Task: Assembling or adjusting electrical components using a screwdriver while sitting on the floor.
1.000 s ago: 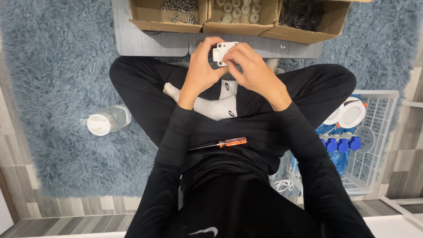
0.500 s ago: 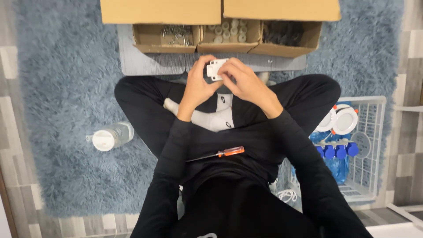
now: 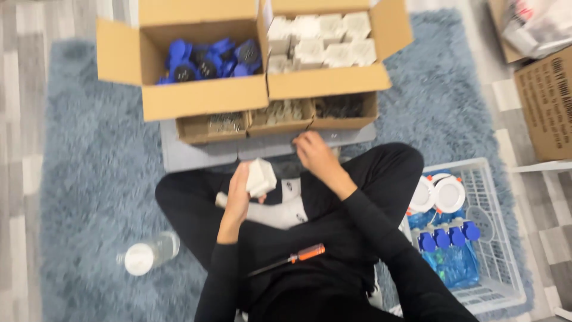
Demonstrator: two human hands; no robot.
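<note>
a white block [image 3: 261, 177] is held in the left hand [image 3: 239, 194], fingers closed round it, above the crossed legs. the right hand [image 3: 314, 152], at 2 o'clock from the block, is loosely curled and holds nothing that can be seen, just by the small tray boxes [image 3: 280, 116]. a screwdriver [image 3: 291, 259] lies on the lap at 6 o'clock. a white crate [image 3: 497, 238] is seen at 3 o'clock.

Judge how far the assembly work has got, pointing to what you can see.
Done: finished round white units with blue parts lie in the white basket. In hand: the left hand holds a white box part; the right hand reaches toward the small trays. Left: boxes of blue parts and white parts look well stocked. The screwdriver rests on the lap.
</note>
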